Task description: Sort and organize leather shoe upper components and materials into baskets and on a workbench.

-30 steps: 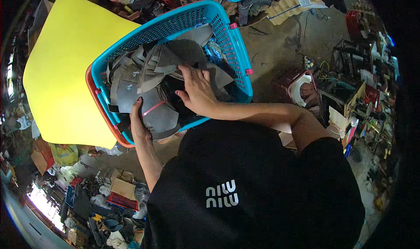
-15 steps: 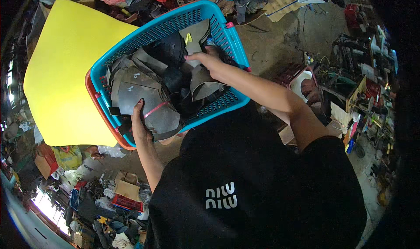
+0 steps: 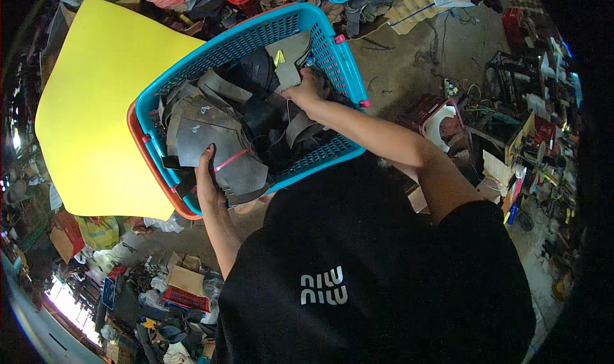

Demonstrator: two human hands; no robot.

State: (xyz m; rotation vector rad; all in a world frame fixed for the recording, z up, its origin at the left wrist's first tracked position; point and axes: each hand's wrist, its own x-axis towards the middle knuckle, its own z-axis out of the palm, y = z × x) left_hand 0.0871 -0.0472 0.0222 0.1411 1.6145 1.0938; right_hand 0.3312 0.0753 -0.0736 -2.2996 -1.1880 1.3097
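A turquoise plastic basket [image 3: 350, 66] in front of me is filled with cut pieces of grey and black sheet material, possibly leather or rubber. At its near left, my left hand [image 3: 208, 175] is closed on a stack of grey cut pieces [image 3: 214, 140], thumb on top, the other fingers hidden below. A pink stripe and small white marks show on the stack. Inside the basket's right half, my right hand [image 3: 307, 92] is closed at the lower edge of a grey piece with a yellow mark [image 3: 288, 54]. Its fingers are partly hidden. Curved grey scraps [image 3: 300, 128] lie below that hand.
An orange basket rim [image 3: 137, 143] shows under the turquoise one. A large yellow sheet [image 3: 115, 108] spreads to the left. A red crate [image 3: 432, 111] stands at right near cluttered shelving. Boxes and a red tray [image 3: 187, 298] lie at lower left.
My right hand has drawn back slightly, and the grey piece with the yellow mark has turned and lifted with it. The left hand stays on its stack; the basket has shifted slightly right.
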